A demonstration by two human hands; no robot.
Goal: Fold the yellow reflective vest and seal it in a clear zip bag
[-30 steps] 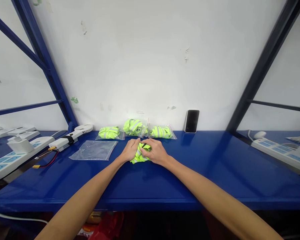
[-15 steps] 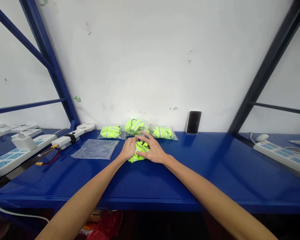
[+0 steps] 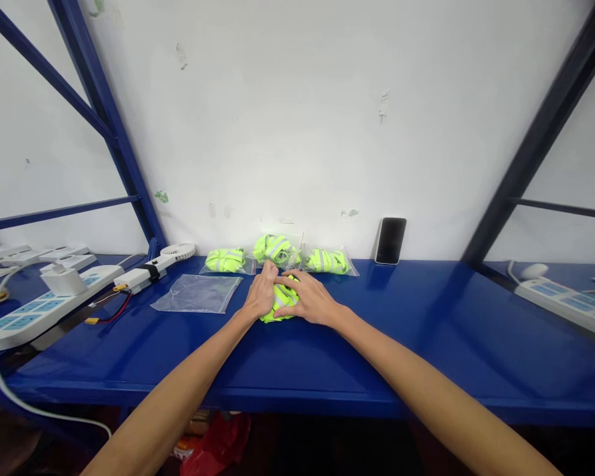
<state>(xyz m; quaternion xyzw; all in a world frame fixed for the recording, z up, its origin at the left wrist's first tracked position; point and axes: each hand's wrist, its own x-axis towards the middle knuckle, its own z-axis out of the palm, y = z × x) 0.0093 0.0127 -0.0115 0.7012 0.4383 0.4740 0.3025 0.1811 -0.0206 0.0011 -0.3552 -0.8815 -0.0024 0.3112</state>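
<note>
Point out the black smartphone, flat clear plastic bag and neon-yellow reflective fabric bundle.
Black smartphone (image 3: 390, 240), head view, dark screen.
Flat clear plastic bag (image 3: 196, 294), head view, middle.
Neon-yellow reflective fabric bundle (image 3: 277, 318), head view, lower edge.

The bundled safety vest (image 3: 279, 307) mid-shelf is fluorescent yellow-green crossed by silver-grey reflective stripes, and the three bagged vests (image 3: 276, 248) along the back edge show the same colours through clear plastic. The shelf top (image 3: 426, 347) is glossy cobalt blue, like the steel uprights (image 3: 110, 145). Near the left edge, the white power strip (image 3: 44, 316) carries blue panels, with a red-and-black wire (image 3: 110, 316) beside it.
</note>
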